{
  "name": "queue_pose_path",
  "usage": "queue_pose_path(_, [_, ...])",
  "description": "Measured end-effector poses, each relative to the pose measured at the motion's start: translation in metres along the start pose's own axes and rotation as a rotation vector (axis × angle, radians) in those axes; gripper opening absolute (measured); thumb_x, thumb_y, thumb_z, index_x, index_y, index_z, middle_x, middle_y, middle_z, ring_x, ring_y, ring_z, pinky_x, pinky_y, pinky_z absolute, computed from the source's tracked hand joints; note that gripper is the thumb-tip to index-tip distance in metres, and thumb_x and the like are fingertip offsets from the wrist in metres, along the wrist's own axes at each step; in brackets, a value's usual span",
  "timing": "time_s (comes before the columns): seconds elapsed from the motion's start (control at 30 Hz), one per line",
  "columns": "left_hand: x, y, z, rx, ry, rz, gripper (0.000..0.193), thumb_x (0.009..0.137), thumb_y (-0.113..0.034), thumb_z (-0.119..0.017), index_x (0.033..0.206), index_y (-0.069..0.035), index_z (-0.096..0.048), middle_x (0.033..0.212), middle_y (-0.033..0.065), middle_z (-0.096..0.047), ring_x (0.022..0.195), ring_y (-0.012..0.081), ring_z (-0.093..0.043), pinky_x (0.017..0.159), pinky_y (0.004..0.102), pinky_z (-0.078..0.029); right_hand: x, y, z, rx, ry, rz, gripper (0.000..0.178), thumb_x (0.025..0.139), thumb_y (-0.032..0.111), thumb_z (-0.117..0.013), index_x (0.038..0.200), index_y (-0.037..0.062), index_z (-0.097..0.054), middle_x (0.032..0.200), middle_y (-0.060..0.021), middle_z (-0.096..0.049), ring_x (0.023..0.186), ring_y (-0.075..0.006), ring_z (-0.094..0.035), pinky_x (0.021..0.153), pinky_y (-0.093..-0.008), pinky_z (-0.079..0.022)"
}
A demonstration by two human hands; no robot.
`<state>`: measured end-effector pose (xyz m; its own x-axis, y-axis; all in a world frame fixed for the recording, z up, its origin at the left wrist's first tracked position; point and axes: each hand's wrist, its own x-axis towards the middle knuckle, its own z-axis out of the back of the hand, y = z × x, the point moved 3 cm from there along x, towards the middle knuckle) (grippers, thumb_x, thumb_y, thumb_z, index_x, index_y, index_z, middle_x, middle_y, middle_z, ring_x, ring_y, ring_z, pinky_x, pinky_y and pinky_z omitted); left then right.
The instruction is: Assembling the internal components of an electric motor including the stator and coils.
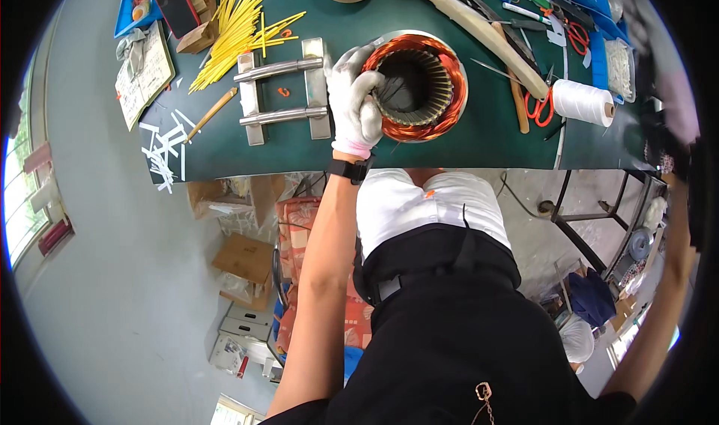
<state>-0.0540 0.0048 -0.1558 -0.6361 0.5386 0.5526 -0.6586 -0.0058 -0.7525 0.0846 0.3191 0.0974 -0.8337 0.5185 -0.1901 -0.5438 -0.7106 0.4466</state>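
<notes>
A motor stator (454, 88) with copper windings stands on the green tabletop, its hollow core facing up and lined with slot strips. My left hand (355, 95), in a white glove, is closed on the stator's left rim with its fingers curled over the edge. Beside that hand lies a metal frame (283, 69) of two bars joined by plates. Far out at the right rim of the view, my right hand (679, 107) is smeared by motion. Its fingers, and anything in them, cannot be made out.
Yellow sticks (232, 39), a phone (178, 7) and a notebook (146, 73) lie at the left, with white strips (166, 149) nearer. At the right are a wooden bar (479, 32), red-handled scissors (541, 109), a white thread spool (583, 103) and blue bins (599, 69).
</notes>
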Motion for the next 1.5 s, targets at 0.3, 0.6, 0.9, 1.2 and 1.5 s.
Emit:
queue_pose_path(0.3, [0.017,-0.037,0.005,0.105,0.054,0.16,0.03,0.084,-0.012,-0.047,0.108,-0.015,-0.065,0.144,0.0141,-0.054,0.138,0.0432,-0.039,0.114,0.0613,-0.024,-0.013,0.025,-0.025,-0.204,0.503,0.059,0.054,0.097,0.019,-0.058,0.146,-0.0004,-0.046,0.135,-0.0123,-0.061,0.116,-0.0174,-0.061,0.098,-0.0342,-0.05])
queue_pose_path(0.6, [-0.017,-0.005,-0.017,-0.083,-0.132,0.233,0.029,0.09,-0.025,-0.042,0.103,-0.006,-0.059,0.14,0.0252,-0.055,0.13,0.0452,-0.048,0.112,0.0531,-0.032,-0.046,0.01,-0.061,-0.427,0.909,0.089,0.06,0.09,0.018,-0.063,0.145,0.0009,-0.047,0.136,-0.0177,-0.059,0.119,-0.019,-0.061,0.103,-0.0354,-0.048])
queue_pose_path(0.9, [0.008,-0.003,-0.008,-0.231,0.025,0.237,0.03,0.083,-0.017,-0.041,0.104,-0.009,-0.06,0.142,0.018,-0.057,0.134,0.0401,-0.048,0.118,0.0558,-0.023,-0.021,0.017,-0.028,-0.382,0.047,0.188,0.043,0.091,0.02,-0.063,0.129,0.0018,-0.053,0.115,-0.0128,-0.06,0.101,-0.0165,-0.056,0.085,-0.0315,-0.046])
queue_pose_path(1.2, [0.021,0.019,-0.007,-0.212,0.294,0.116,0.053,0.098,-0.053,-0.033,0.109,-0.011,-0.062,0.143,0.0135,-0.057,0.136,0.0382,-0.046,0.118,0.0573,-0.02,0.007,-0.025,-0.006,-0.15,0.112,0.021,0.046,0.096,0.022,-0.059,0.137,0.0014,-0.055,0.138,-0.0095,-0.059,0.124,-0.0186,-0.056,0.105,-0.0335,-0.044])
queue_pose_path(1.5, [0.05,-0.027,0.007,0.098,0.344,0.042,0.031,0.082,-0.015,-0.052,0.109,-0.012,-0.067,0.145,0.0175,-0.051,0.139,0.0459,-0.036,0.115,0.0556,-0.027,-0.012,-0.01,-0.013,-0.245,0.624,0.088,0.046,0.093,0.022,-0.061,0.134,0.0031,-0.057,0.125,-0.0152,-0.062,0.12,-0.0262,-0.057,0.107,-0.0381,-0.043])
